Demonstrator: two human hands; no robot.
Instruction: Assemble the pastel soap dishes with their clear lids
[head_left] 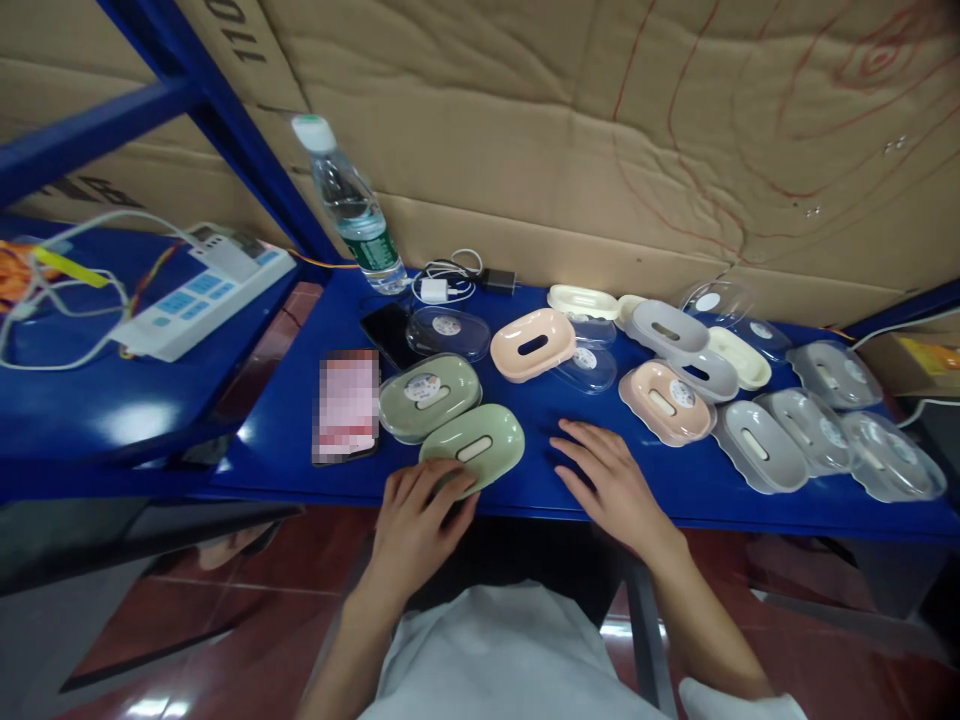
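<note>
My left hand (421, 515) is at the near left rim of a green soap dish (504, 445), its fingers curled over the edge and closed on it. Part of that rim is hidden under the fingers. Just behind it lies another green soap dish (450, 385) with a clear lid and a round sticker. My right hand (609, 482) rests by the table's front edge, fingers spread and holding nothing. To its right is a lidded peach soap dish (660, 405); a peach soap dish without a lid (517, 352) lies farther back.
Several grey soap dishes (757, 450) crowd the right side of the blue table (270, 440). Loose clear lids (450, 333) lie farther back. A phone (346, 405), a water bottle (360, 225) and a white charger (435, 291) are at the left. Cardboard (525, 130) stands behind.
</note>
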